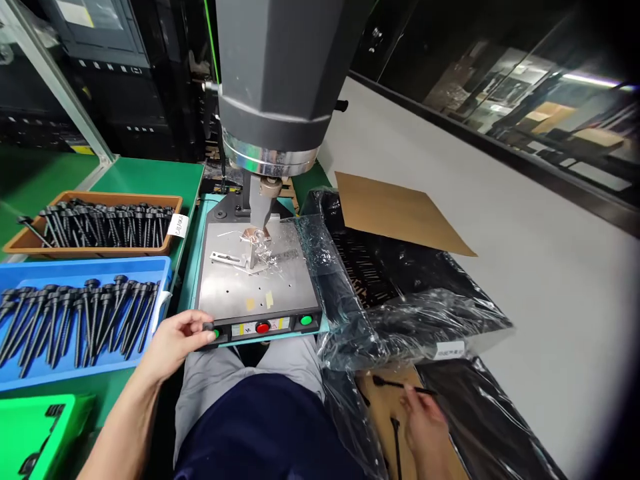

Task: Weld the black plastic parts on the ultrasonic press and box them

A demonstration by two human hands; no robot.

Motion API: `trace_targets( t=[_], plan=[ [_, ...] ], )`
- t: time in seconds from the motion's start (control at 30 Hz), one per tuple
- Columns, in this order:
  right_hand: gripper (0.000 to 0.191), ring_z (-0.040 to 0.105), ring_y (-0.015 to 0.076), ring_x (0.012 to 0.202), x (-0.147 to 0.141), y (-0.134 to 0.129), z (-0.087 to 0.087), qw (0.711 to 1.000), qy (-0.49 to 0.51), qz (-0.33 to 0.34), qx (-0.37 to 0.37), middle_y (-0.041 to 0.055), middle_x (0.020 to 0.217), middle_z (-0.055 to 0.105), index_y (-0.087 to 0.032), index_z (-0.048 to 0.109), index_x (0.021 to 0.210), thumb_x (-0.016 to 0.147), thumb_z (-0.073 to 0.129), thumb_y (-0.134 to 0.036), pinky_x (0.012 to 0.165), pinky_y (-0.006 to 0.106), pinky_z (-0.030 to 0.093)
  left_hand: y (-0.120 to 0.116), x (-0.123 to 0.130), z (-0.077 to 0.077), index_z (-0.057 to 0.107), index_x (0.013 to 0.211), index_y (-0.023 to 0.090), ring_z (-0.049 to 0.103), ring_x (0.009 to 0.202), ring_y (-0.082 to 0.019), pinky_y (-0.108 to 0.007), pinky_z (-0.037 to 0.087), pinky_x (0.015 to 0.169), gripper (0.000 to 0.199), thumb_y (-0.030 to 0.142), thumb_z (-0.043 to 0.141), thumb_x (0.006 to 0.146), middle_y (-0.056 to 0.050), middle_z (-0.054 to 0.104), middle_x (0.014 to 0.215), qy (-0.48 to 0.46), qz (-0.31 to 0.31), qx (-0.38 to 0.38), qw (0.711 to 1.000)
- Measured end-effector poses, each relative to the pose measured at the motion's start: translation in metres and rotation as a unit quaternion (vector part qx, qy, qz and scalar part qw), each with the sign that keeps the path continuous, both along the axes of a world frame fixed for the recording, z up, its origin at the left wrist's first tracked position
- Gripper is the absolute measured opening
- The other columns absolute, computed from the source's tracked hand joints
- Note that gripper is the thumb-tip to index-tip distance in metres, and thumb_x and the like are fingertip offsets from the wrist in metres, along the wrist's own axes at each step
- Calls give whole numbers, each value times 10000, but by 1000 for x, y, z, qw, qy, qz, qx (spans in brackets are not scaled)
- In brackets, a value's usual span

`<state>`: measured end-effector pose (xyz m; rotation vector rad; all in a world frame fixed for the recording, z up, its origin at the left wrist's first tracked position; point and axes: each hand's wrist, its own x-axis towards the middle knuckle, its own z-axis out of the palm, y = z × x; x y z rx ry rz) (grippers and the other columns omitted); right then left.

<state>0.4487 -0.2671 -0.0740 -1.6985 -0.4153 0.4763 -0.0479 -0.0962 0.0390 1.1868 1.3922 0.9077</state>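
My left hand (181, 339) is at the front left corner of the press machine's base (215, 303), thumb and fingers closed round the corner beside the left green button (216, 333). At the lower right, my right hand (425, 420) pinches a thin black rod with a thick head (393, 382) above a cardboard sheet (383, 403). Another such black rod (397, 443) lies on that cardboard. The machine's metal tool head (263, 200) stands over a small fixture (253, 257) on the steel plate, with clear plastic shreds around it.
On the left are an orange tray (75, 252) and a blue tray (145, 265), both with many black headed rods, and a green bin (30, 427). Plastic-lined boxes (425, 333) stand at right, one under a cardboard flap (400, 210). A red button (263, 328) sits on the front panel.
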Motion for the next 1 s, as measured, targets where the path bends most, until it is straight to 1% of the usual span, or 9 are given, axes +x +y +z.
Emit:
trace_targets(
  t=[0.03,0.13,0.27,0.47,0.67,0.77,0.83,0.9,1.0],
  plan=[
    [377,542,128,418,-6,5,18,998,9,-21,50,3,537,575,-215,610,601,530,867,-481,369,239,449,6,7,-2,742,833,158,499,573,-111,-235,431,540,406,377,873,517,22,528,625,-21,-10,-1,1000],
    [312,544,109,482,-49,29,69,977,71,127,154,-20,594,612,-213,655,802,632,837,-402,462,249,483,19,29,-5,757,881,151,516,556,-115,-240,433,533,428,343,877,518,17,554,607,-92,-24,-2,995],
    [118,607,144,525,-136,76,100,907,84,359,204,-13,621,653,-223,645,879,795,724,-248,512,285,504,23,61,-6,763,928,163,624,676,-162,-285,500,656,423,357,864,566,-38,676,726,-248,-14,-6,969],
    [131,694,196,756,-216,123,99,800,33,535,270,63,884,735,-241,695,981,885,617,-196,653,348,571,7,82,-1,766,904,171,652,906,-199,-261,525,699,380,391,869,613,-99,712,978,-393,11,-9,919],
    [191,687,209,883,-226,131,97,766,36,583,269,73,969,727,-256,698,1062,885,632,-232,817,407,559,6,84,4,759,908,185,664,789,-171,-212,500,586,414,395,893,577,-84,714,926,-486,35,-29,873],
    [453,672,255,968,-224,130,96,694,139,661,247,131,1136,663,-205,654,1194,819,696,-457,824,428,562,10,84,5,757,886,174,649,736,-148,-201,480,563,422,426,888,575,-69,704,869,-489,43,-24,871],
    [535,690,246,903,-224,130,94,655,230,691,202,152,1175,637,-170,641,1185,807,676,-547,716,385,581,12,83,4,756,882,162,637,722,-141,-222,494,604,432,437,886,576,-65,697,841,-472,31,-18,881],
    [379,691,176,723,-225,131,90,666,282,677,141,120,1068,684,-167,642,1051,843,666,-483,569,293,552,12,82,1,754,892,151,627,728,-145,-256,507,664,442,429,888,576,-71,695,838,-443,4,-24,896],
    [234,590,88,511,-228,134,85,713,315,620,92,47,892,716,-185,568,904,844,696,-371,427,190,414,11,81,-2,750,915,156,625,761,-161,-291,509,708,434,421,879,596,-83,697,890,-405,-25,-43,913]
  ],
)
